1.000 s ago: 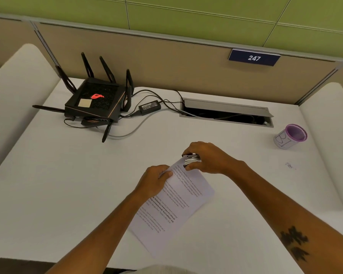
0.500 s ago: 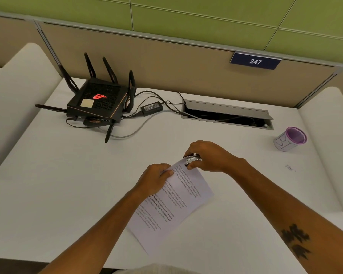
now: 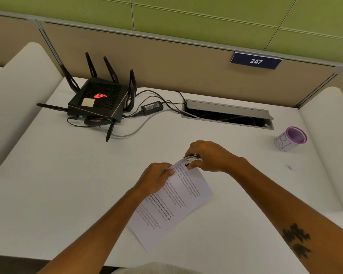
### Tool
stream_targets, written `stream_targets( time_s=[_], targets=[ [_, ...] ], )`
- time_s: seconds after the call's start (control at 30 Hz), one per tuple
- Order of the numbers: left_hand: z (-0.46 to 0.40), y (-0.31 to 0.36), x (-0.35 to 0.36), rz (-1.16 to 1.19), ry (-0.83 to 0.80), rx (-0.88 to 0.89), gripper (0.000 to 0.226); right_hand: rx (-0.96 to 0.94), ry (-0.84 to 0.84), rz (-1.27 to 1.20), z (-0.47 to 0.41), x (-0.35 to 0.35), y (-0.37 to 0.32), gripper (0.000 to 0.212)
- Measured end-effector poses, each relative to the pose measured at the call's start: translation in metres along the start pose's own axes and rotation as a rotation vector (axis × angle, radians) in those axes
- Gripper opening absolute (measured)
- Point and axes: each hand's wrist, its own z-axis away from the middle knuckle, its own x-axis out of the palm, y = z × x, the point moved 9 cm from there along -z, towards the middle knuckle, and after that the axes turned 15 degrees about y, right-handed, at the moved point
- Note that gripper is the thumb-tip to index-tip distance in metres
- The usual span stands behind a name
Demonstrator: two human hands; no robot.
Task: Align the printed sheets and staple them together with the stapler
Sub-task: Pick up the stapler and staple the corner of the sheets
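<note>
Two hands on this one: we're pinching the sheets (image 3: 172, 202) at their upper left edge with our left hand (image 3: 154, 177), fingers pressed together on the paper, while they're lying angled on the desk (image 3: 57, 184). Our right hand (image 3: 208, 156) is wrapping around the stapler (image 3: 192, 160) at the far corner, fingers curled tight over it. Paper's light and floppy and probably slides easily, so we're gripping close to that corner. Both forearms are reaching forward, wrists angling inward.

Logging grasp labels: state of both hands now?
Left hand: closed, pinching the sheets.
Right hand: closed on the stapler at the sheets' corner.
</note>
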Motion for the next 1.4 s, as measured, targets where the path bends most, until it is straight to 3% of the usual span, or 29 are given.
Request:
stream_targets(
  time_s=[0.6,0.83,0.97,1.13,1.27,1.4],
  targets=[
    [0.004,0.006,0.002,0.003,-0.014,-0.009,0.028,-0.103,0.117,0.084,0.005,-0.010,-0.013,0.030],
    [0.007,0.009,0.000,0.037,0.001,-0.047,0.024,-0.027,0.082,0.036,0.005,-0.008,-0.003,0.038],
    [0.009,0.002,-0.005,0.104,0.023,-0.108,0.026,0.094,0.139,-0.071,0.009,-0.017,0.013,0.050],
    [0.014,-0.002,-0.010,0.242,0.066,-0.209,0.027,0.383,0.373,-0.382,0.022,-0.032,0.041,0.053],
    [0.016,0.001,-0.017,0.353,0.141,-0.282,0.024,0.573,0.556,-0.608,0.050,-0.027,0.037,0.037],
    [0.019,0.012,-0.019,0.468,0.199,-0.320,0.020,0.734,0.579,-0.689,0.074,0.006,0.012,0.023]
  ],
)
